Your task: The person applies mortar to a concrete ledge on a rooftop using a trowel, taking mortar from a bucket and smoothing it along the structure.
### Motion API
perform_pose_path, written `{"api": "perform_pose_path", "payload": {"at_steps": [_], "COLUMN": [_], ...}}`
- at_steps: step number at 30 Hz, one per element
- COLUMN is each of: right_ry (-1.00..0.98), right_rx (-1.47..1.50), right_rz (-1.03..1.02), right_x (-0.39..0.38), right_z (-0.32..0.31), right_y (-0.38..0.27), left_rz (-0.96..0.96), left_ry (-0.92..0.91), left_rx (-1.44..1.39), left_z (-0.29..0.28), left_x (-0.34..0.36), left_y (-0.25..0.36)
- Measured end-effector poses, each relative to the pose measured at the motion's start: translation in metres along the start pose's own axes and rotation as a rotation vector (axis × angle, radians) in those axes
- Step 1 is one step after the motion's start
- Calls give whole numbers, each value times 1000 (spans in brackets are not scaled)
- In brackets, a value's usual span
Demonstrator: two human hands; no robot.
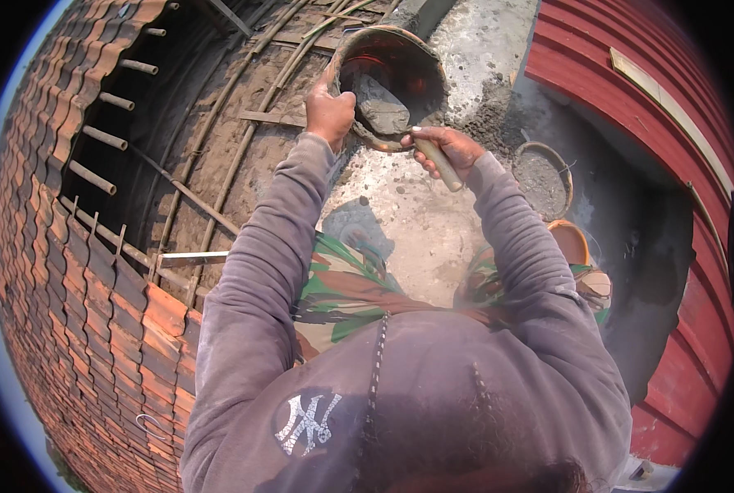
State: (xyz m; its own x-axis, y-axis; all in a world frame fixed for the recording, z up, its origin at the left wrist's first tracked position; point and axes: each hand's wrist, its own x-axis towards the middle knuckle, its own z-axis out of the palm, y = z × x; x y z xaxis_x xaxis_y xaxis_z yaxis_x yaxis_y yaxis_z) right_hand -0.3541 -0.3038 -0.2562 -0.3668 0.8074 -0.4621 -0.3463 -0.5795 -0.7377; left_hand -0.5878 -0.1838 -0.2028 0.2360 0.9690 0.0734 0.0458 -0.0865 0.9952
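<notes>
My left hand point(330, 113) is closed on the left side of the rim of a bucket point(443, 72). The bucket is tipped, so its dark, reddish inside faces me, and mortar cakes its edge. Wrapped round the pale handle of a trowel point(439, 167) is my right hand point(464, 149), just below the bucket's lower right rim. The trowel's blade point(381, 107), coated in grey mortar, reaches into the bucket's mouth. How much mortar lies deeper in the bucket is hidden in shadow.
Wet mortar point(492, 111) is heaped on the concrete right of the bucket. Beside it stand a second bucket point(568, 185) of grey mix and an orange container point(577, 234). Red metal roofing point(630, 90) borders the right; clay tiles point(96, 320) and an opening with poles point(219, 140) lie left.
</notes>
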Motion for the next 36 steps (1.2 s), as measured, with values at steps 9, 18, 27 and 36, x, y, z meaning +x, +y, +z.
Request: {"api": "perform_pose_path", "payload": {"at_steps": [9, 18, 27, 36], "right_ry": [207, 1425, 760, 533], "right_rx": [227, -88, -613, -1388], "right_rz": [-371, -752, -400, -388], "right_x": [-7, 100, 150, 27], "right_z": [-12, -4, 117, 61], "right_y": [-24, 9, 148, -60], "left_rz": [-34, 182, 187, 401], "left_ry": [543, 841, 785, 445], "left_rx": [-124, -174, -94, 382], "left_z": [-76, -133, -105, -85], "left_x": [35, 28, 35, 42], "left_y": [-12, -4, 7, -14]}}
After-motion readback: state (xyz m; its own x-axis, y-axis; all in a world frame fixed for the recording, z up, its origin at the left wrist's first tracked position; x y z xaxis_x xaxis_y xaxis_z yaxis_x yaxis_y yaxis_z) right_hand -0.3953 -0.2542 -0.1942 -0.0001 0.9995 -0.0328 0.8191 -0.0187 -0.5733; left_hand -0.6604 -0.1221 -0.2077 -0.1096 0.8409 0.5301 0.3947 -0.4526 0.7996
